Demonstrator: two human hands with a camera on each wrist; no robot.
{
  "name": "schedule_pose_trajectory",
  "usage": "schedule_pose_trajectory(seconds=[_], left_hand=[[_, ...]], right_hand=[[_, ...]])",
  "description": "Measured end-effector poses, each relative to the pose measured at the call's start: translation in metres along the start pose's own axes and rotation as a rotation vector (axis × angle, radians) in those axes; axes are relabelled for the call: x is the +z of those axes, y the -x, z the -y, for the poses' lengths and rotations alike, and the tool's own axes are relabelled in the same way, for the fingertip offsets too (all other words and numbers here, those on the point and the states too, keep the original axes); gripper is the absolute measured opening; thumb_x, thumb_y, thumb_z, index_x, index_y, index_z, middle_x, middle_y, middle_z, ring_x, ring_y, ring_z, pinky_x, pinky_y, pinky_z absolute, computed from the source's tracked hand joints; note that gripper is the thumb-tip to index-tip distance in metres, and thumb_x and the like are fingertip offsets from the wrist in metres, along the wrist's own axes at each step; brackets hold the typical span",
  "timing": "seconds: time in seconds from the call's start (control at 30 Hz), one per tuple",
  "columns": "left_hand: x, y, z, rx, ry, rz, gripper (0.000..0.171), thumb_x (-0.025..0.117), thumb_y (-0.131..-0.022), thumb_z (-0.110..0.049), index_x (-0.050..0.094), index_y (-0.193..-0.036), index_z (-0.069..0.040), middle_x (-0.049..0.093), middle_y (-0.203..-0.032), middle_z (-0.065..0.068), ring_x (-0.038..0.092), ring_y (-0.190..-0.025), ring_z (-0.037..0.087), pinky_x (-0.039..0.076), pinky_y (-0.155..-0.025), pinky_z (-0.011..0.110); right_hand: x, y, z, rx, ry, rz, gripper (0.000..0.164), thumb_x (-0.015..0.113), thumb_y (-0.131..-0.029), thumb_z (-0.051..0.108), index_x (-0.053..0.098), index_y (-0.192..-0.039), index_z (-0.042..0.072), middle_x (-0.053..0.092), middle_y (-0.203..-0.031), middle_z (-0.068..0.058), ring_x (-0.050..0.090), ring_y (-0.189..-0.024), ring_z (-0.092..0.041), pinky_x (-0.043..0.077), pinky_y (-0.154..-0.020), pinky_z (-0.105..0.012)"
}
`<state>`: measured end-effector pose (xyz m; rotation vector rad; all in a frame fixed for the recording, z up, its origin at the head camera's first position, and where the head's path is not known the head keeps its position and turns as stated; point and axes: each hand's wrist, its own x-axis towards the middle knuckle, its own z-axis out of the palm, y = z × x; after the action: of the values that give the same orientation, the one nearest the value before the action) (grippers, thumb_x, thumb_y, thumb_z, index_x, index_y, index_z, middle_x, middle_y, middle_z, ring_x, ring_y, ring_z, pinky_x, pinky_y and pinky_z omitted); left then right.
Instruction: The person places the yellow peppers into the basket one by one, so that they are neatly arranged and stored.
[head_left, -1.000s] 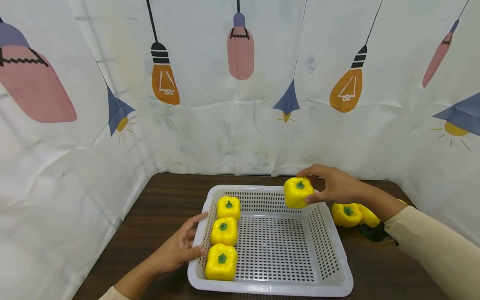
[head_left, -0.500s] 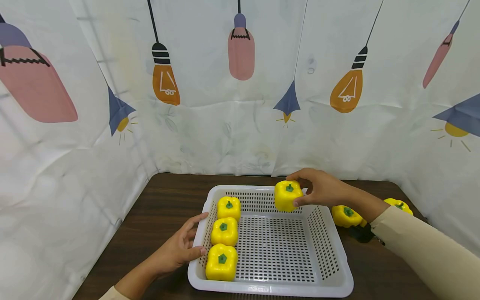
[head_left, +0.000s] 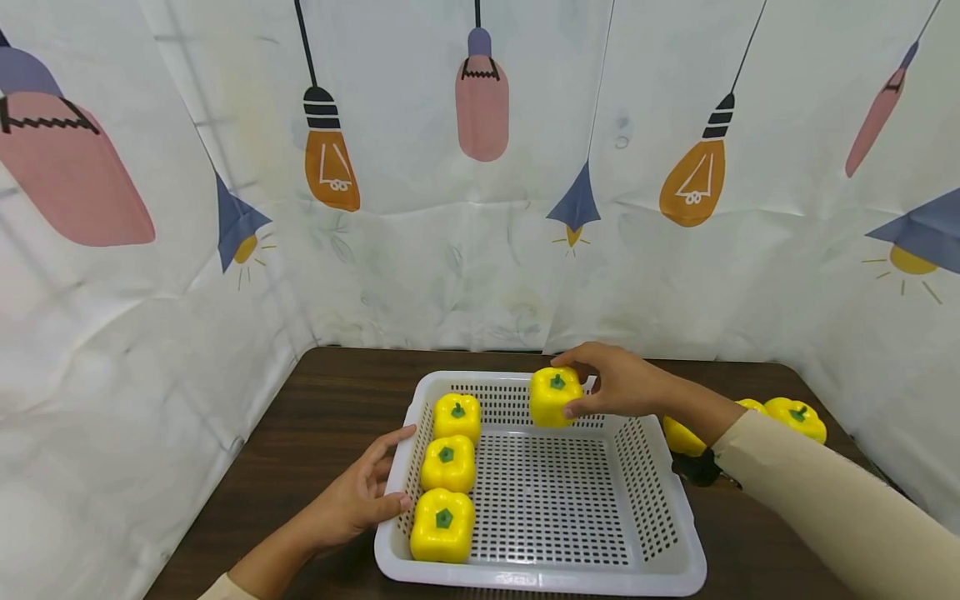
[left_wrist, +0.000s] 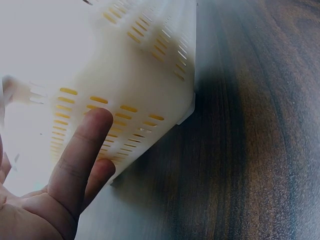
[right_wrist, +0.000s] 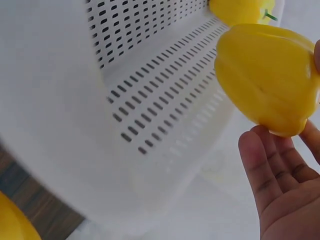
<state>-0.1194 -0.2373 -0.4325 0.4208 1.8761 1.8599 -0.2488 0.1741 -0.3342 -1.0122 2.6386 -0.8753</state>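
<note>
Between the thumb and fingers of my right hand (head_left: 626, 383) is a yellow bell pepper (head_left: 550, 402), its green stem up, over the back of the white perforated basket (head_left: 540, 579). In the right wrist view the pepper (right_wrist: 267, 75) lies at the fingertips, above the slotted basket floor. My left hand (head_left: 345, 508) rests at the basket's left side. Its thumb and index tips touch the rim, while other fingers (left_wrist: 80, 155) lie fairly straight against the outer wall. Three yellow peppers line that side inside: back (head_left: 457, 412), middle (head_left: 447, 471), front (head_left: 442, 533).
Several more yellow peppers (head_left: 798, 419) lie on the dark wooden table (head_left: 300, 417) right of the basket, partly hidden by the right forearm. A black device (head_left: 697, 469) sits at the right wrist. Behind the table hangs a lamp-printed white sheet (head_left: 420, 275).
My right hand has carried the pepper leftward and slightly down along the basket's back side. More of the peppers at the right now show. The left hand and basket stay still.
</note>
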Motion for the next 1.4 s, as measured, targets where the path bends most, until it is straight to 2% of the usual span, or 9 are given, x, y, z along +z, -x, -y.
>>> schedule_pose_trajectory(seconds=[0.2,0.43,0.7,0.77,0.97,1.13,1.4], left_hand=[[-0.001,0.0,0.001,0.017,0.0,0.008,0.086,0.063,-0.1,-0.006,0.006,-0.161,-0.023,0.036,-0.15,0.032,0.065,-0.115,0.04,0.058,-0.088,0.056],[0.001,0.001,-0.001,0.022,-0.009,0.01,0.085,0.064,-0.1,-0.007,0.007,-0.161,-0.023,0.037,-0.15,0.032,0.065,-0.114,0.039,0.058,-0.088,0.055],[0.001,0.0,-0.002,0.017,-0.015,0.003,0.085,0.064,-0.1,-0.007,0.007,-0.161,-0.022,0.036,-0.15,0.032,0.065,-0.115,0.039,0.058,-0.088,0.055],[0.001,0.0,-0.002,0.02,-0.016,0.004,0.085,0.064,-0.1,-0.007,0.007,-0.161,-0.022,0.036,-0.15,0.032,0.065,-0.115,0.039,0.058,-0.088,0.055],[0.001,0.001,-0.001,0.024,0.003,0.012,0.085,0.063,-0.1,-0.005,0.007,-0.161,-0.022,0.036,-0.149,0.032,0.065,-0.115,0.039,0.058,-0.088,0.056],[0.001,0.001,-0.001,0.027,0.01,0.018,0.085,0.063,-0.1,-0.004,0.007,-0.161,-0.022,0.036,-0.149,0.032,0.065,-0.115,0.04,0.058,-0.088,0.056],[0.001,0.0,-0.002,0.02,0.004,0.011,0.085,0.064,-0.099,-0.006,0.008,-0.161,-0.023,0.036,-0.15,0.031,0.065,-0.115,0.04,0.058,-0.088,0.056]], right_hand=[[0.01,-0.006,0.001,0.006,0.002,-0.007,0.074,0.088,-0.08,0.041,0.059,-0.141,0.011,0.062,-0.124,0.002,0.06,-0.101,-0.019,0.057,-0.081,-0.033],[0.018,-0.014,0.009,0.057,0.033,-0.002,0.074,0.089,-0.078,0.042,0.059,-0.141,0.017,0.062,-0.127,0.004,0.06,-0.101,-0.016,0.057,-0.082,-0.031],[0.026,-0.023,0.012,0.018,0.059,0.014,0.075,0.088,-0.079,0.045,0.06,-0.141,0.013,0.061,-0.13,0.001,0.061,-0.1,-0.018,0.057,-0.079,-0.031],[0.029,-0.025,0.012,0.017,0.058,0.017,0.073,0.088,-0.079,0.045,0.06,-0.141,0.016,0.061,-0.129,0.003,0.061,-0.101,-0.018,0.057,-0.08,-0.03],[0.04,-0.03,0.014,0.024,0.056,0.02,0.072,0.089,-0.078,0.044,0.061,-0.14,0.018,0.061,-0.125,0.006,0.061,-0.101,-0.019,0.057,-0.079,-0.031],[0.047,-0.033,0.018,0.03,0.074,0.025,0.073,0.089,-0.079,0.042,0.06,-0.14,0.017,0.061,-0.127,0.005,0.06,-0.1,-0.014,0.056,-0.081,-0.029],[0.056,-0.037,0.02,0.061,0.059,0.033,0.069,0.09,-0.078,0.039,0.061,-0.139,0.019,0.06,-0.129,0.005,0.06,-0.102,-0.014,0.056,-0.083,-0.029]])
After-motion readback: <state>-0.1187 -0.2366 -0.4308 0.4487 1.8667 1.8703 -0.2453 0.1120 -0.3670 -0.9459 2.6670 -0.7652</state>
